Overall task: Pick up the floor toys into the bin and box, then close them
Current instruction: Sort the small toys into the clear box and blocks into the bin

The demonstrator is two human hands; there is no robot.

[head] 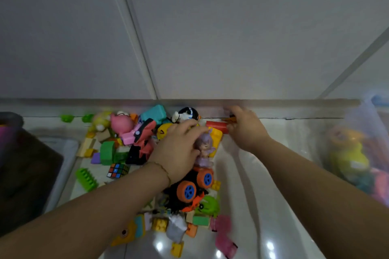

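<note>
Head view: a heap of small toys is seen spread on the floor (242,174) against the wall base, and the black toy car (189,187) with orange wheels is taken as landmark. Just beyond the car, the left hand (179,149) is laid over the heap with fingers spread, touching a purple doll (205,149); whether anything is gripped cannot be told. Beyond the car and to its right, the right hand (244,128) is curled by a red block (216,125), its hold blurred. Far right of the car a clear bin (362,143) is seen. The toys are judged light, hard plastic, somewhat slippery; the doll is best taken round its body.
</note>
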